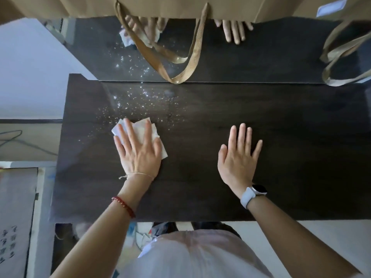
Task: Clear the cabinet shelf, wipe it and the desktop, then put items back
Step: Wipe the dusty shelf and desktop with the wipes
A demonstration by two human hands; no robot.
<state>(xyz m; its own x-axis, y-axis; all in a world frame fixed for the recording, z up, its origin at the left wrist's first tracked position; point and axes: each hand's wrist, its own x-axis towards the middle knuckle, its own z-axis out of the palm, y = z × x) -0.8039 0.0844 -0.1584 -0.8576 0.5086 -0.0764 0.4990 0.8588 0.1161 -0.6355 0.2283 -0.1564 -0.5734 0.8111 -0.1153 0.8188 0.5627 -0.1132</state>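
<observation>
Two hands flat on dark wood-grain desktop (200, 187), viewed from above.

Far left: white wall surface, grey cable (24, 144) on pale ledge below it, sheet with handwritten characters (12, 243) at lower left.

Left hand (139, 151): fingers spread, palm pressed down on white wipe (140, 130). Wipe crumpled, trapped between palm and desktop, edges showing beyond fingertips and at thumb side. Thin string bracelet (140, 174) at wrist; red bead bracelet (123, 206) further up forearm.

Scatter of bright specks (140, 101) on desktop just beyond wipe, fanning toward back edge. Whether droplets or dust: cannot tell.

Centre back: glossy dark vertical panel (271, 63) meeting desktop along rear edge, mirroring both hands and wipe. Tan fabric bag (180, 6) along top of frame, overhanging panel; looped strap (192, 57) hanging down, lowest point reaching rear edge of desktop.

Right hand (239, 155): open, fingers spread, resting palm-down on bare desktop, holding nothing, well apart from wipe. White-banded watch (254, 194) on wrist.

Far right: second pair of tan straps (341, 57) hanging near desktop corner; white label (331, 7) on bag above.

Bottom: pale garment (196, 257) at near desktop edge.
</observation>
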